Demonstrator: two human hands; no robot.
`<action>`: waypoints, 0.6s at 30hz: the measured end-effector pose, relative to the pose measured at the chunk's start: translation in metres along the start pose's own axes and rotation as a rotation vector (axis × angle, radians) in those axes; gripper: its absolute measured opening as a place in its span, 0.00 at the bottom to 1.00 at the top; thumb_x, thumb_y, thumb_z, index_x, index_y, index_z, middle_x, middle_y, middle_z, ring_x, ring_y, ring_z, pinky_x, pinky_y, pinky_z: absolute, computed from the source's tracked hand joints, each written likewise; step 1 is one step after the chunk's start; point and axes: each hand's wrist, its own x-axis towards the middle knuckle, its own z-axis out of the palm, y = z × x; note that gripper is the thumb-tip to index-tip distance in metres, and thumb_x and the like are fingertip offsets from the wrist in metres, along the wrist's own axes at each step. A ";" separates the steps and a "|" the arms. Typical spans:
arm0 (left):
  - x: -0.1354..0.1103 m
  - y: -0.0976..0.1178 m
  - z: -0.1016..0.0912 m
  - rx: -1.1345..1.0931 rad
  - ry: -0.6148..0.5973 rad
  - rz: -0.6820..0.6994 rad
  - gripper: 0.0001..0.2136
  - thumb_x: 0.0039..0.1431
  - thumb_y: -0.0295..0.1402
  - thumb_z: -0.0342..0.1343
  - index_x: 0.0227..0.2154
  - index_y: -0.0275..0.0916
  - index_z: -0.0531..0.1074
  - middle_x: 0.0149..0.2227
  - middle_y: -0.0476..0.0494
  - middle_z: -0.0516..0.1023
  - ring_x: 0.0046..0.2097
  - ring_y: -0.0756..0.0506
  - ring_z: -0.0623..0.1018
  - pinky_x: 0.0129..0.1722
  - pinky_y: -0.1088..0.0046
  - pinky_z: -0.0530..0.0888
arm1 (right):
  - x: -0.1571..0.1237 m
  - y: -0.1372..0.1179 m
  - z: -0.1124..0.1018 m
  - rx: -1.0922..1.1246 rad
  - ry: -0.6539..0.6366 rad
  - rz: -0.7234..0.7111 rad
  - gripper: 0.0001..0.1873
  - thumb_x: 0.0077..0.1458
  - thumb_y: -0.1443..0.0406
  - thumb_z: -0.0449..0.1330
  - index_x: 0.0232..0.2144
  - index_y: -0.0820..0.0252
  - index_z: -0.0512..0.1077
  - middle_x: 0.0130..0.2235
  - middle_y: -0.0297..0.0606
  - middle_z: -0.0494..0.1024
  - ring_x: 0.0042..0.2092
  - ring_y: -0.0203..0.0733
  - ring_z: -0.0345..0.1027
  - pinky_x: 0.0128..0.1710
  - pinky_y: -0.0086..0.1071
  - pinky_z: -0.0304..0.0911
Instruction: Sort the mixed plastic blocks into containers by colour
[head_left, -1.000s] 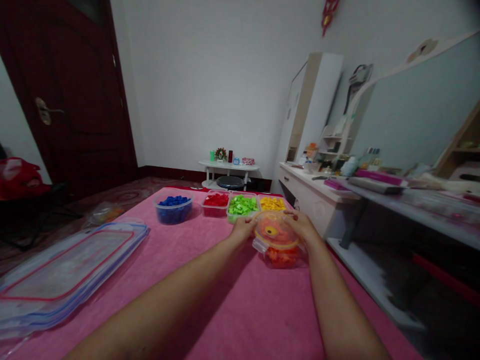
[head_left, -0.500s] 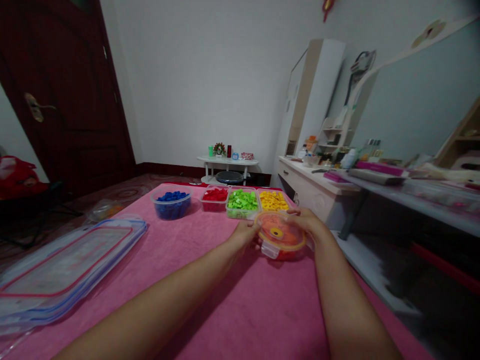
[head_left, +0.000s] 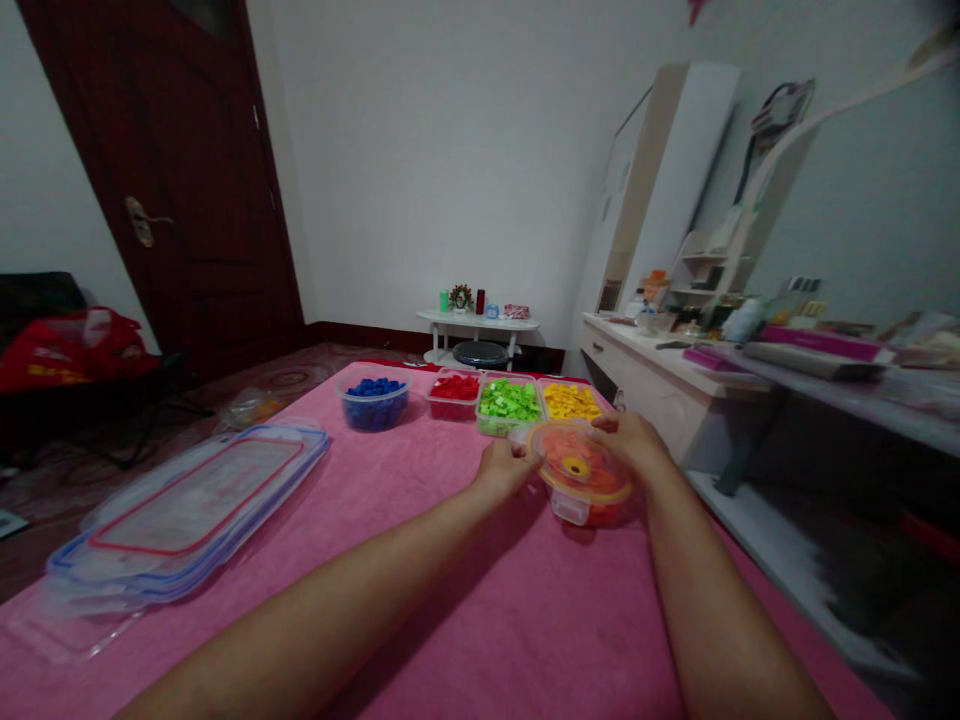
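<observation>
A round clear container (head_left: 596, 512) with orange-red contents stands on the pink cloth, right of the middle. On top of it lies a clear lid (head_left: 576, 450) with an orange rim and a yellow knob in its centre. My left hand (head_left: 508, 472) is closed at the lid's left edge, fingertips at the rim. From the right, my right hand (head_left: 634, 445) grips the other side, thumb and fingers around the lid's far right edge. One clear clip (head_left: 570, 506) hangs at the near side. Fingers beneath the rim are hidden.
Behind the round container stand open boxes of yellow pieces (head_left: 571, 402), green pieces (head_left: 510, 402) and red pieces (head_left: 454, 390). A round tub of blue pieces (head_left: 373, 402) is farther left. Stacked clear lids (head_left: 199, 500) lie at the left. A dresser (head_left: 652, 370) borders the right.
The view has swung left, so everything sits farther right in the picture. My left hand's fingers have shifted at the rim; both hands stay on the container.
</observation>
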 end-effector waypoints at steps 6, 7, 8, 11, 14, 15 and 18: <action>-0.005 0.007 -0.021 -0.196 -0.035 -0.086 0.12 0.55 0.30 0.55 0.18 0.33 0.67 0.15 0.49 0.69 0.16 0.54 0.68 0.20 0.78 0.68 | 0.003 -0.007 0.002 -0.072 -0.041 -0.052 0.12 0.41 0.59 0.64 0.30 0.58 0.79 0.31 0.40 0.80 0.33 0.44 0.74 0.31 0.32 0.67; -0.007 0.009 -0.026 -0.220 -0.022 -0.084 0.12 0.56 0.29 0.54 0.18 0.33 0.67 0.16 0.49 0.69 0.17 0.54 0.68 0.22 0.77 0.70 | 0.005 -0.007 0.003 -0.048 -0.044 -0.074 0.12 0.41 0.59 0.64 0.29 0.58 0.79 0.30 0.40 0.80 0.32 0.44 0.74 0.31 0.32 0.67; -0.009 0.011 -0.033 -0.240 -0.007 -0.081 0.12 0.57 0.28 0.53 0.18 0.34 0.67 0.16 0.49 0.69 0.17 0.54 0.68 0.23 0.77 0.71 | 0.006 -0.006 0.003 -0.025 -0.050 -0.101 0.11 0.41 0.58 0.64 0.28 0.58 0.79 0.29 0.40 0.80 0.32 0.45 0.74 0.30 0.32 0.67; -0.010 0.019 -0.066 -0.274 0.054 -0.063 0.11 0.56 0.27 0.53 0.18 0.33 0.67 0.15 0.49 0.68 0.17 0.55 0.68 0.23 0.78 0.72 | 0.007 -0.006 0.003 0.019 -0.059 -0.146 0.12 0.41 0.57 0.64 0.27 0.59 0.78 0.28 0.41 0.80 0.32 0.46 0.75 0.30 0.34 0.68; -0.002 0.030 -0.116 -0.274 0.177 -0.023 0.10 0.53 0.26 0.56 0.18 0.33 0.67 0.16 0.49 0.67 0.17 0.55 0.67 0.21 0.79 0.72 | 0.004 -0.009 0.002 0.024 -0.062 -0.101 0.15 0.43 0.56 0.62 0.29 0.62 0.78 0.29 0.42 0.81 0.31 0.47 0.75 0.30 0.36 0.69; 0.004 0.034 -0.136 -0.269 0.233 -0.009 0.09 0.52 0.26 0.57 0.19 0.32 0.67 0.16 0.49 0.68 0.18 0.55 0.68 0.22 0.79 0.72 | 0.002 -0.010 0.002 0.019 -0.062 -0.084 0.16 0.44 0.56 0.61 0.30 0.62 0.78 0.29 0.42 0.81 0.31 0.47 0.75 0.29 0.36 0.69; 0.024 0.042 -0.197 -0.233 0.444 0.020 0.06 0.51 0.25 0.57 0.21 0.33 0.67 0.16 0.52 0.64 0.18 0.56 0.67 0.24 0.80 0.74 | -0.002 -0.017 0.003 0.021 -0.043 -0.065 0.14 0.45 0.57 0.60 0.30 0.61 0.78 0.30 0.41 0.81 0.32 0.46 0.75 0.30 0.36 0.69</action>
